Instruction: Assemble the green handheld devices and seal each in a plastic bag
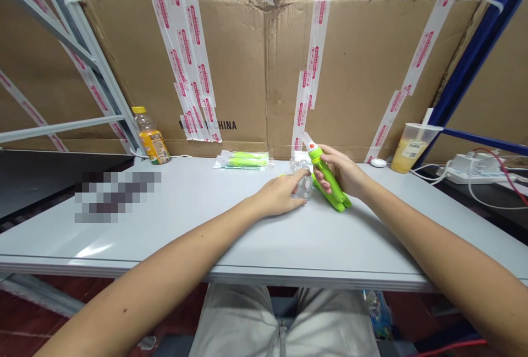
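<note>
Well, the right hand is closed round a bright green plastic toy, its fingers curled across the toy's body; the toy stands tilted on the desk, its clear tip with an orange dot leaning towards eleven o'clock, and its lower end seems to rest on the desktop at about four o'clock from that hand; the left hand reaches in from seven o'clock, its fingers bent over the top of a small clear bottle, which stands just beside the toy; the two hands are near each other, with the bottle and toy between them; at ten o'clock from the bottle, a plastic packet of green parts lies at the back of the desk; further off at nine o'clock stands a juice bottle with a yellow cap; at two o'clock are a white disc and a plastic cup holding yellow liquid; beyond the desk's right edge sits a power strip; a taped cardboard sheet stands behind it all.
</note>
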